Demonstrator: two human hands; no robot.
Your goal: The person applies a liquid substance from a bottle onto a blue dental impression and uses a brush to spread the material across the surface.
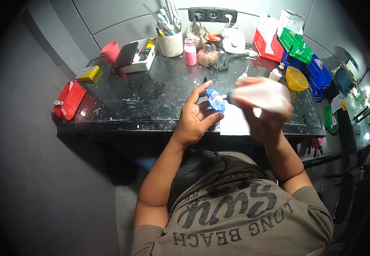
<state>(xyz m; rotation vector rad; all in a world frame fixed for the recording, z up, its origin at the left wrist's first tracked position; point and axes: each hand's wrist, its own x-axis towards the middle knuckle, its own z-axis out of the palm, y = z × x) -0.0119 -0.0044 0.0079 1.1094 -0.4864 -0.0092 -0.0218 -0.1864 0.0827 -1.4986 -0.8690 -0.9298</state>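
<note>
Between the thumb and fingers of my left hand (194, 119) is a small, crumpled-looking blue piece (216, 101) with whitish patches; its exact kind I cannot make out. My right hand (265, 124) is wrapped around a white squeeze bottle (265, 94), smeared by motion and tilted so its dark tip points left. That tip is at the right side of the blue piece; whether they touch I cannot tell. Below both hands a white sheet of paper (234, 121) lies at the front edge of the dark, stained table (121, 104).
Along the back stand a pink-filled jar (190, 52), a round glass jar (207, 55), a woven cup of tools (170, 45) and a white tray (144, 59). Red bins (72, 101) and a yellow box (88, 74) are left; a yellow bowl (296, 79) and coloured bins (296, 46) are right.
</note>
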